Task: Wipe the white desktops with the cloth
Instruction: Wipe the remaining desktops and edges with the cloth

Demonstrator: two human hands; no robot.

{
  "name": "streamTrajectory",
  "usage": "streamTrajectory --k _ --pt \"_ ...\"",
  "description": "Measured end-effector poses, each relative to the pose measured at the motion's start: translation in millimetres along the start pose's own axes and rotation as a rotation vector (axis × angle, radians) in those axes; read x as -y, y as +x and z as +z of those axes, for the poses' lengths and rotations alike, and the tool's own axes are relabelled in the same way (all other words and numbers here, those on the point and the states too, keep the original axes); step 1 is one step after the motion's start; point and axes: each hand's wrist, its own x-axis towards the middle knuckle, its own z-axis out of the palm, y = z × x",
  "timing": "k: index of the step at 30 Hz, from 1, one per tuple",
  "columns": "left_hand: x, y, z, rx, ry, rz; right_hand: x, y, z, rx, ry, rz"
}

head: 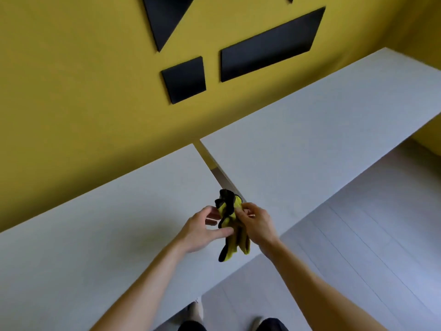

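A yellow cloth with black edging (230, 225) hangs bunched between both my hands, above the front right corner of the left white desktop (100, 235). My right hand (256, 223) pinches its upper part. My left hand (202, 231) holds it from the left, thumb against the cloth, fingers behind it. The right white desktop (310, 130) stretches away to the right, apart from the left one by a narrow gap (214, 168).
A yellow wall (83, 91) with black geometric panels (267, 46) stands behind both desks. Grey plank floor (370, 247) lies to the right and in front. My shoes (198, 309) show at the bottom edge.
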Motion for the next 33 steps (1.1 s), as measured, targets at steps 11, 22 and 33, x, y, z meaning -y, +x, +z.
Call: streamTrajectory --k 11,22,33 --pt "-134.6 -11.3 123.7 -0.148 -0.331 0.144 -18.2 -98.9 -159.4 0.007 -0.162 -0.187" --pt "-139.2 23.9 125.1 -0.053 -0.627 0.055 -10.3 -66.7 -220.1 -0.105 0.075 -0.022" --pt "-171.6 109.4 55.2 0.005 0.353 0.431 78.2 26.8 -228.3 0.131 -0.827 -0.411"
